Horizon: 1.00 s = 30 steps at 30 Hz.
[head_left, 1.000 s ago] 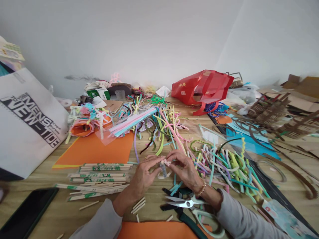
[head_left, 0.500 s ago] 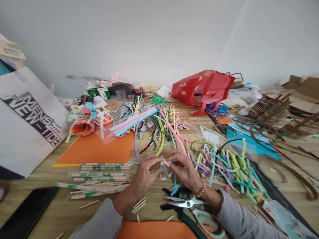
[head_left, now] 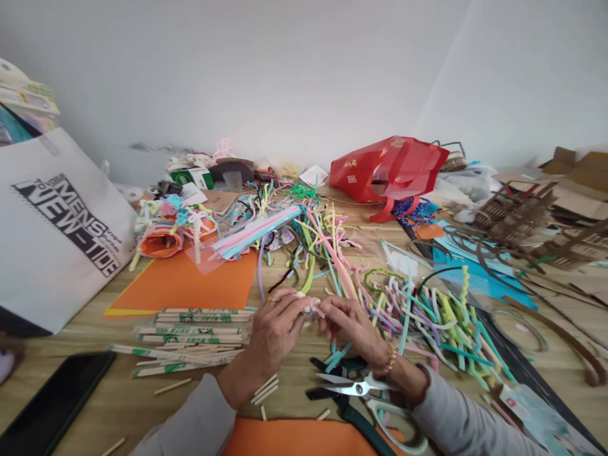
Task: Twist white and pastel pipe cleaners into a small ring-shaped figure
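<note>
Over the middle of the table, my left hand (head_left: 274,330) and my right hand (head_left: 355,328) meet fingertip to fingertip. Both are closed in a pinch on a small pale, fuzzy pipe cleaner piece (head_left: 310,304), whitish with some grey; my fingers hide most of it. Just below my right wrist, scissors (head_left: 358,387) with pale handles lie partly spread on dark-handled pliers (head_left: 354,418). Short cut sticks (head_left: 265,391) rest below my left hand. Loose pipe cleaners (head_left: 427,310) in many colours are heaped to the right of my right hand.
Paper-wrapped chopsticks (head_left: 194,335) lie left of my hands, with a phone (head_left: 54,402) nearer the edge. Orange sheets (head_left: 185,285) lie behind them. A white paper bag (head_left: 66,234) stands far left, a red bag (head_left: 380,171) at the back, and brown woven baskets (head_left: 517,209) on the right.
Both hands have drawn in closer around the pipe cleaner piece, and their fingers have curled more. Its grey part, hanging visibly below the fingertips before, is now mostly covered.
</note>
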{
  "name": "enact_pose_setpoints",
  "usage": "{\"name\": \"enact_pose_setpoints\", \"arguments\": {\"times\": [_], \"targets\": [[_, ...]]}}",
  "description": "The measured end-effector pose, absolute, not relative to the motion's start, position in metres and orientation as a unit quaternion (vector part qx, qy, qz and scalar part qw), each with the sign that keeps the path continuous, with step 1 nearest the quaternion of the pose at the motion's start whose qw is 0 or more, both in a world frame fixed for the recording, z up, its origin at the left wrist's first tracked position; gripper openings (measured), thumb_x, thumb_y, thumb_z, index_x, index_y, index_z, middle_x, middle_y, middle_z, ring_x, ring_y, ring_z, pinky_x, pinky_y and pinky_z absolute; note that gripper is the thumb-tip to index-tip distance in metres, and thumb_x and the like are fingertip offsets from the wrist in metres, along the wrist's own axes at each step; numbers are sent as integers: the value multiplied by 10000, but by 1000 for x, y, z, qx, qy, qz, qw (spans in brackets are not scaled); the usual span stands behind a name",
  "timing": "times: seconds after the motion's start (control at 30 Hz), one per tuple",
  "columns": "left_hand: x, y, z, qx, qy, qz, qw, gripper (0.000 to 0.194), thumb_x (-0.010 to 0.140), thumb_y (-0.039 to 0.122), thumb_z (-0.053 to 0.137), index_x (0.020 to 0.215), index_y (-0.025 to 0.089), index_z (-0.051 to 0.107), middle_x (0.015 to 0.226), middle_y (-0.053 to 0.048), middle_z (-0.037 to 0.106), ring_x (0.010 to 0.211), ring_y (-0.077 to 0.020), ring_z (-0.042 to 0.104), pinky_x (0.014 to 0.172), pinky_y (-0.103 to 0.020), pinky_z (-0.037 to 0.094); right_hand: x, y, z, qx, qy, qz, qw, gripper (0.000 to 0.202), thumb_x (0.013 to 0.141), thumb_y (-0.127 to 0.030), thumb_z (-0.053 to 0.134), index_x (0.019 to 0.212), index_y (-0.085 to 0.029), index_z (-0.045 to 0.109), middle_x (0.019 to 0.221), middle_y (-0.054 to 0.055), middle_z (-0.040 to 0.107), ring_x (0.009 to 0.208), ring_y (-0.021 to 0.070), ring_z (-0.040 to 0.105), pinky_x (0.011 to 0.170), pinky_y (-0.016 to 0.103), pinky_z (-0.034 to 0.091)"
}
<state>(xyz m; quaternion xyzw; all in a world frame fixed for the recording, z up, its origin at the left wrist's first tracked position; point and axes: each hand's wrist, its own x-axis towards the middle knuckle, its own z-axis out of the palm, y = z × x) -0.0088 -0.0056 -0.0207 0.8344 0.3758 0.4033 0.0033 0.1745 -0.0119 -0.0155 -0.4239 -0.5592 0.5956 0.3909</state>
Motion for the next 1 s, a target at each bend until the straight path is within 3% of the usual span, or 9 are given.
{"name": "enact_pose_setpoints", "arguments": {"times": [0.33,0.57,0.8,1.0], "targets": [[-10,-12,-16,876,330,331,-118,314,869,115,550,1171,171,613,1015,-63,703,1078,-265,580,939,-405,492,171,-11,-20,-379,-383,743,396,329,696,-419,756,680,-132,595,574,-37,596,417,44,527,407,144,415],[-13,-13,-18,886,325,303,-132,343,879,139,540,1216,175,594,997,-96,693,1097,-286,579,938,-452,483,171,-9,-21,-384,-340,772,376,305,625,-341,811,710,-124,616,600,-21,629,438,49,563,414,132,452],[-7,-11,-18,870,339,352,-58,306,872,99,525,1151,183,619,947,-68,693,1038,-228,596,925,-384,489,171,-10,-18,-404,-429,696,410,302,657,-385,774,677,-142,596,571,-31,609,417,54,517,411,158,417],[-5,-7,-20,848,366,377,66,303,803,67,566,1054,212,653,955,-58,695,990,-218,605,853,-351,507,174,-10,-15,-417,-564,590,400,313,771,-448,667,710,-161,559,516,-43,538,435,80,485,434,193,380]]}}
